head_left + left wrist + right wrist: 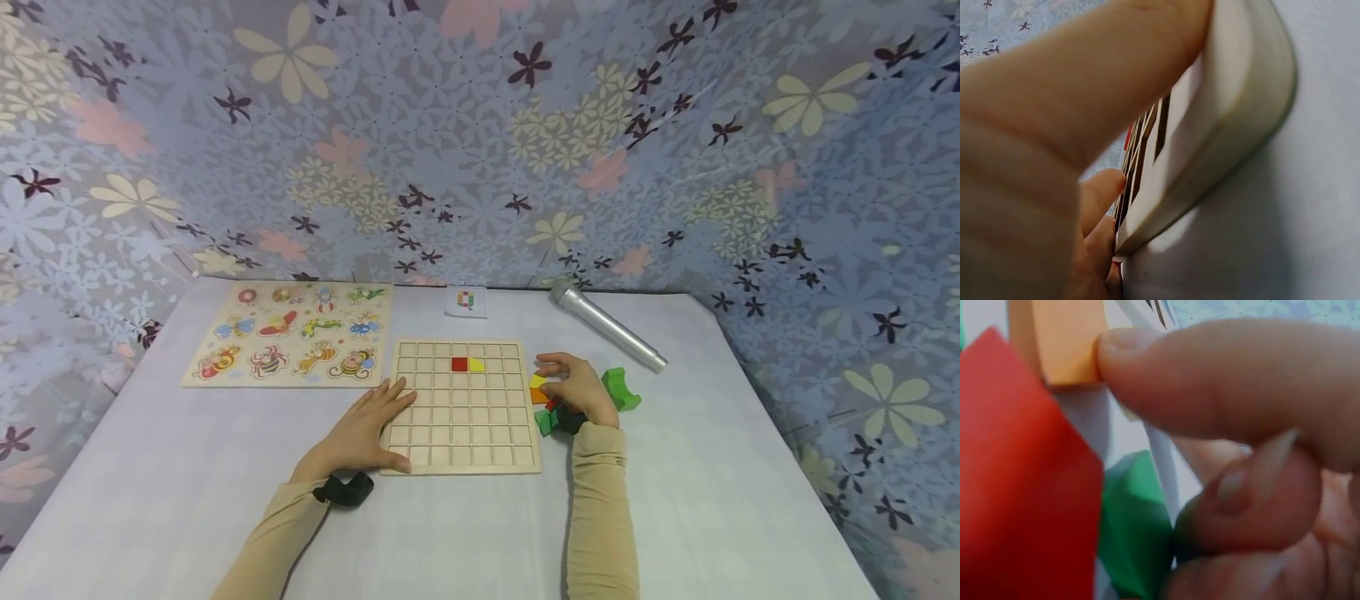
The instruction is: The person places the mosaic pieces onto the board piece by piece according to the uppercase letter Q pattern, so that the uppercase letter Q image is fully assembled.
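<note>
Head view, centre frame: the board (459, 417) looks light and stiff, best held by its rim; the left hand (365, 431) rests there, fingers spread. Right of centre, the right hand's (579, 390) thumb touches the orange block (1071, 344); clamped or not, can't tell. Likely rigid, smooth: pinch opposite sides. Count: one board, bearing one red block (459, 364), one yellow block (477, 365); loose pile (547, 422) part-hidden, uncountable.

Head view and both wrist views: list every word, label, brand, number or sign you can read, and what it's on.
No readable text in any view.
Small card: coloured pattern; any print is too small to read.
Picture board, grid board, silver microphone: no legible lettering.
</note>
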Demonstrator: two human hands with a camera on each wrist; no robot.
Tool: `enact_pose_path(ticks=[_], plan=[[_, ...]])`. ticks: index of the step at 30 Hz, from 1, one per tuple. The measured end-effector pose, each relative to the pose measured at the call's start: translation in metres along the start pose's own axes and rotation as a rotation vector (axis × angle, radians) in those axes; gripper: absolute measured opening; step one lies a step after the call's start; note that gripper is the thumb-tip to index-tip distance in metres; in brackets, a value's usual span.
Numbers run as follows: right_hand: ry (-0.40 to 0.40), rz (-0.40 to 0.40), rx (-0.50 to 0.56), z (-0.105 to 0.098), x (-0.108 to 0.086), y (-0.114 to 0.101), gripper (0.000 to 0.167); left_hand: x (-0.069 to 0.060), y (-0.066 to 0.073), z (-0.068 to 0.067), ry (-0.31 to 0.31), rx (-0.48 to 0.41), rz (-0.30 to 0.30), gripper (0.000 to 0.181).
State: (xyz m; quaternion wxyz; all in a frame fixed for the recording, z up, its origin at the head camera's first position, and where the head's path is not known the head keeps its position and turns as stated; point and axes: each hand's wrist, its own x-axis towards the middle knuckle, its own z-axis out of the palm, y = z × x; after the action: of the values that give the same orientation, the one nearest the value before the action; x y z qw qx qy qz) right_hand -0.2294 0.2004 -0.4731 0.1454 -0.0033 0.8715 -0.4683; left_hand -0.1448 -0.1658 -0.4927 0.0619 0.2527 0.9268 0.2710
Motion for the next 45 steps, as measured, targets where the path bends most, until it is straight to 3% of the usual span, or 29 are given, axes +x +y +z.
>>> enact_pose_path(ticks=[7,15,23,34,41,45], plan=[[-0.034,-0.018,-0.062,0.000,0.001,-0.001,0.045,0.000,-0.001,0.000,0.000,0.014,0.007,0.110],[-0.075,-0.044,-0.077,0.000,0.002,-0.001,0.027,0.001,0.002,-0.001,-0.020,-0.003,-0.029,0.109],[0.000,-0.058,-0.071,0.004,0.000,-0.006,0.046,0.001,0.005,-0.003,-0.018,-0.003,-0.025,0.109],[-0.034,-0.030,-0.008,0.004,-0.002,-0.006,0.033,-0.002,0.004,-0.002,-0.009,0.005,-0.015,0.110],[0.005,-0.059,-0.122,-0.002,-0.005,-0.005,0.053,-0.001,0.006,-0.003,-0.019,0.009,-0.030,0.108],[-0.006,-0.066,-0.093,-0.009,-0.007,0.002,0.063,-0.001,0.007,-0.004,-0.022,0.007,-0.035,0.108]])
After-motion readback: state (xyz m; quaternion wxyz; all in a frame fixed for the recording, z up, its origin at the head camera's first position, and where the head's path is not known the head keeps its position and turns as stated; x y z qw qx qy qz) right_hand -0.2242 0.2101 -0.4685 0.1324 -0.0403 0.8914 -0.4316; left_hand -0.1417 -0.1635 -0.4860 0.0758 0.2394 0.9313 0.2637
